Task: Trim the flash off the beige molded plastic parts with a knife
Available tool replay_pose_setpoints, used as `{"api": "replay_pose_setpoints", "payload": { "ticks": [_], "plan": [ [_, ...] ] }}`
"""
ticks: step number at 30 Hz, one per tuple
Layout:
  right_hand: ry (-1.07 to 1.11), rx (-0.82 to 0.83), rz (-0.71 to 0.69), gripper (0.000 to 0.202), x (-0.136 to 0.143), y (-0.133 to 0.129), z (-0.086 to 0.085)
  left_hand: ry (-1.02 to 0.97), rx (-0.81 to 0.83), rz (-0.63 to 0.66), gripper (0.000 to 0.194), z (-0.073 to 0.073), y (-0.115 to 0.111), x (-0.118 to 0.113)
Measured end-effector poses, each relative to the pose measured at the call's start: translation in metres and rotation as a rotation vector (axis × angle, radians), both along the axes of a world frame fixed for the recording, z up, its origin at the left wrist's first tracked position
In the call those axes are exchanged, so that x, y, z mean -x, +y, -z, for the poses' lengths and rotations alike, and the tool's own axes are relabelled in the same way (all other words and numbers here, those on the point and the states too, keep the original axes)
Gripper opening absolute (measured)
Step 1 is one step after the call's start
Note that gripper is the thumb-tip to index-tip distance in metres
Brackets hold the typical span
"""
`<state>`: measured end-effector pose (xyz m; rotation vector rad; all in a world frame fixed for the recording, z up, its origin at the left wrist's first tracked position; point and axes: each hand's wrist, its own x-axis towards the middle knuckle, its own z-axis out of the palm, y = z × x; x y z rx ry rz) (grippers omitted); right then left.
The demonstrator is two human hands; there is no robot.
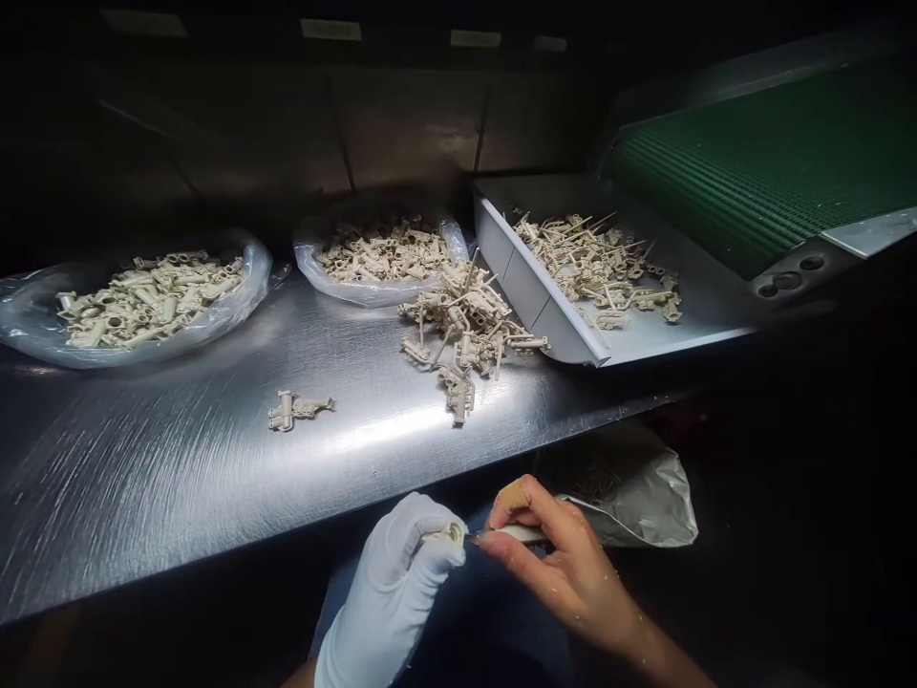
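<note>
Holding a small beige plastic part (444, 533), hollow round end showing, in my L hand (401, 564), which is closed on it; smooth white glove, creased at the thumb. Part sits just in front of the bench's near edge, rest of its shape hidden by my fingers. R hand (565, 564), bare w/ a tan bandage (514, 497) on one finger, is pinched shut on a small tool (522, 533): pale handle, thin pointed tip aimed at the part's open end. Can't tell if the tip touches.

Beyond, a brushed metal bench (215, 468), scratched & shiny. Two loose pcs (301, 409) of similar beige plastic lie on it, together. Farther back, a tangled heap (469, 325) w/ tubes & thin sticks, up against the gray tray (541, 287). Tray has a straight raised side, more stick-like pcs inside.

L side: clear plastic bag (215, 320), wrinkly, open, full of short tubes; 2nd bag (358, 290), same sort, betw. it & the tray. Upper R: ribbed green belt (774, 162), its end over the tray. Below the bench, R of center, a crinkled, shiny sack (663, 497).
</note>
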<state>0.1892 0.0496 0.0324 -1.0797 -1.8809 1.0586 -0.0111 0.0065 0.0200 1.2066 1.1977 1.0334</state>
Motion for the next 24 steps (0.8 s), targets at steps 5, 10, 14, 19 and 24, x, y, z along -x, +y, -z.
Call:
{"api": "replay_pose_setpoints", "payload": {
  "ticks": [5, 10, 14, 19, 24],
  "plan": [
    [-0.032, 0.023, 0.015, 0.025, 0.000, 0.000, 0.001, 0.119, -0.077, 0.007, 0.035, 0.000, 0.001, 0.002],
    [-0.062, -0.019, 0.023, 0.025, 0.002, -0.001, 0.003, 0.163, -0.092, 0.020, 0.032, -0.002, 0.000, 0.001],
    [-0.083, -0.071, 0.032, 0.026, 0.002, -0.002, 0.003, 0.257, -0.182, 0.022, 0.029, -0.003, 0.002, 0.001],
    [-0.050, -0.034, 0.034, 0.026, 0.004, -0.002, 0.006, 0.280, -0.259, 0.000, 0.025, -0.001, 0.001, 0.000],
    [0.093, -0.151, 0.042, 0.018, 0.007, -0.003, 0.016, 0.222, -0.153, -0.065, 0.027, 0.000, -0.006, -0.004]
  ]
}}
